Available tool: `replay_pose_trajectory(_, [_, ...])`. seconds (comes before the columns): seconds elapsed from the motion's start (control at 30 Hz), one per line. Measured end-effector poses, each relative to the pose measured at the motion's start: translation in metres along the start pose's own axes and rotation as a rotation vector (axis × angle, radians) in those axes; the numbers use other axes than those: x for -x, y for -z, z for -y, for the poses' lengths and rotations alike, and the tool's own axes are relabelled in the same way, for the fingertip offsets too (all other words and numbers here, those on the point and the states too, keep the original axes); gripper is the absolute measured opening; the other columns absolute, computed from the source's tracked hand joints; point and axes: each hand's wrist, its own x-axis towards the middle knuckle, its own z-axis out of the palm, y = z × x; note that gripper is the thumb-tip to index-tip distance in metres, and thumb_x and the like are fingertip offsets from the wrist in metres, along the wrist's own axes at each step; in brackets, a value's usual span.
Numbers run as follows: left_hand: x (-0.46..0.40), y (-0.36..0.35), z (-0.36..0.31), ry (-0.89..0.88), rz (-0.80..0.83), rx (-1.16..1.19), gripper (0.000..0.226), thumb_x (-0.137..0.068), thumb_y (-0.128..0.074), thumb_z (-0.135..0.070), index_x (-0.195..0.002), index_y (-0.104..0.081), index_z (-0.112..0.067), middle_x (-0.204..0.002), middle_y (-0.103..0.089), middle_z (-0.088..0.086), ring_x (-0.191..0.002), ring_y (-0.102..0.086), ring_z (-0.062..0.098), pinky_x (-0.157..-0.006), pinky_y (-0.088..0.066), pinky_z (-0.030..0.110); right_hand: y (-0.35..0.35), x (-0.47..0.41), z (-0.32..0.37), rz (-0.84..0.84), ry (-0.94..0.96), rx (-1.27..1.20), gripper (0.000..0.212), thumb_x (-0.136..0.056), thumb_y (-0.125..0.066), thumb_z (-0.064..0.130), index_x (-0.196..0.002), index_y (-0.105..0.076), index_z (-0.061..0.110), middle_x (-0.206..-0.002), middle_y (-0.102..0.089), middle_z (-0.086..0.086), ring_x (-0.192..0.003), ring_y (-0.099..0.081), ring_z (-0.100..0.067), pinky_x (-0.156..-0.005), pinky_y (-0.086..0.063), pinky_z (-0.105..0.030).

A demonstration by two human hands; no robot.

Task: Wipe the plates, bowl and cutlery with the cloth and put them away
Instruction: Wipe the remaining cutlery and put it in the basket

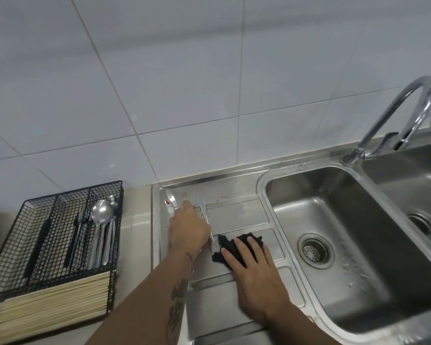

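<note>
**Ana:** Head view puts everything around the drainboard (237,215). The left hand (188,227) reaches to the drainboard's far left corner, over a shiny utensil with a red mark (171,202). Whether the fingers have closed on it cannot be told; they are hidden behind the back of the hand.

**Ben:** And the right hand (253,266)?

**Ana:** It lies flat, fingers straight, pressing the black cloth (237,245) onto the drainboard's near middle. Nothing is gripped there. Between the two hands, a few thin metal pieces of cutlery (204,217) lie lengthwise on the drainboard.

**Ben:** What might go wrong?

**Ana:** The metal looks slick, so a loose pinch could let a piece slip and clatter; anything sliding right of the drainboard would likely drop into the sink basin (334,232). The loose pieces also sit just beside the left wrist, so a sideways sweep could knock them along.

**Ben:** The cloth?

**Ana:** Held only by a flat palm, it may bunch or skid rather than wrap a utensil, leaving it half wiped.

**Ben:** Where does the cutlery end up?

**Ana:** Probably the black wire caddy (60,235), left of the drainboard, already holding spoons (101,212) and chopsticks (52,305). A careless drop could miss its narrow compartments. No plates or bowl can be clearly identified.
</note>
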Motion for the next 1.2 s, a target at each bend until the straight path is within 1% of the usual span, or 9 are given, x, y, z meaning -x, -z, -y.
replay_pose_trajectory(0.13, [0.001,0.002,0.002,0.034,0.027,-0.025,0.043,-0.08,-0.058,-0.014,-0.122,-0.047,-0.014,-0.111,-0.059,0.008,-0.101,-0.059,0.028,-0.086,-0.055,0.042,0.0,0.001,0.0,-0.038,0.018,-0.029,0.078,-0.063,-0.056,0.02,-0.139,-0.043,0.027,-0.139,-0.046,-0.008,-0.129,-0.039,-0.037,-0.109,-0.031,-0.053])
replay_pose_trajectory(0.33, [0.007,0.01,0.002,0.034,0.097,-0.063,0.03,-0.074,-0.066,-0.017,-0.102,-0.057,-0.012,-0.099,-0.057,0.005,-0.09,-0.059,0.023,-0.08,-0.058,0.039,0.005,0.002,0.005,-0.059,-0.001,-0.038,0.08,-0.051,-0.066,0.016,-0.13,-0.054,0.024,-0.126,-0.054,-0.006,-0.114,-0.051,-0.034,-0.1,-0.045,-0.044])
replay_pose_trajectory(0.47, [0.013,0.013,0.006,0.002,0.11,-0.089,0.025,-0.077,-0.066,-0.017,-0.101,-0.061,-0.011,-0.1,-0.058,0.005,-0.087,-0.061,0.021,-0.079,-0.059,0.038,0.01,0.008,0.006,-0.053,-0.011,-0.094,0.076,-0.047,-0.068,0.018,-0.121,-0.057,0.03,-0.119,-0.056,-0.001,-0.105,-0.054,-0.029,-0.089,-0.05,-0.038])
replay_pose_trajectory(0.6, [0.021,0.017,0.012,-0.075,0.079,-0.139,0.028,-0.089,-0.057,-0.021,-0.114,-0.058,-0.01,-0.115,-0.056,0.007,-0.1,-0.058,0.024,-0.087,-0.055,0.039,0.019,0.017,0.005,-0.092,-0.038,-0.204,0.063,-0.052,-0.067,0.019,-0.112,-0.062,0.036,-0.106,-0.059,0.008,-0.09,-0.056,-0.021,-0.073,-0.052,-0.031])
replay_pose_trajectory(0.8, [0.043,0.032,0.029,-0.238,0.043,-0.17,0.027,-0.093,-0.046,-0.024,-0.117,-0.057,-0.017,-0.116,-0.056,0.002,-0.102,-0.059,0.022,-0.092,-0.052,0.039,0.029,0.035,0.0,-0.199,-0.151,-0.258,0.054,-0.06,-0.06,0.013,-0.107,-0.067,0.038,-0.098,-0.059,0.013,-0.078,-0.057,-0.017,-0.06,-0.049,-0.027])
replay_pose_trajectory(0.9, [0.061,0.043,0.042,-0.324,0.034,-0.189,0.022,-0.096,-0.046,-0.027,-0.114,-0.056,-0.019,-0.113,-0.057,0.0,-0.102,-0.061,0.022,-0.092,-0.051,0.038,0.046,0.038,0.008,-0.253,-0.156,-0.263,0.054,-0.067,-0.056,0.012,-0.114,-0.065,0.036,-0.105,-0.058,0.011,-0.084,-0.055,-0.018,-0.068,-0.053,-0.033])
replay_pose_trajectory(1.0, [0.083,0.055,0.048,-0.433,0.029,-0.208,0.017,-0.099,-0.046,-0.029,-0.11,-0.054,-0.021,-0.109,-0.058,-0.002,-0.096,-0.06,0.019,-0.091,-0.051,0.038,0.074,0.031,0.024,-0.354,-0.142,-0.235,0.053,-0.077,-0.055,0.009,-0.125,-0.06,0.03,-0.114,-0.056,0.008,-0.093,-0.05,-0.017,-0.08,-0.05,-0.032])
replay_pose_trajectory(1.1, [0.11,0.069,0.046,-0.563,-0.064,-0.199,0.015,-0.099,-0.044,-0.026,-0.108,-0.056,-0.022,-0.104,-0.057,-0.006,-0.092,-0.057,0.017,-0.089,-0.048,0.035,0.101,0.024,0.045,-0.463,-0.11,-0.233,0.054,-0.075,-0.06,0.004,-0.125,-0.06,0.024,-0.114,-0.058,0.002,-0.093,-0.052,-0.02,-0.079,-0.05,-0.032])
replay_pose_trajectory(1.2, [0.137,0.082,0.044,-0.643,-0.17,-0.17,0.014,-0.094,-0.05,-0.018,-0.104,-0.058,-0.025,-0.1,-0.058,-0.01,-0.091,-0.054,0.014,-0.086,-0.044,0.032,0.113,0.027,0.062,-0.49,-0.004,-0.181,0.054,-0.073,-0.059,0.005,-0.125,-0.061,0.022,-0.115,-0.059,0.0,-0.098,-0.053,-0.022,-0.083,-0.049,-0.034])
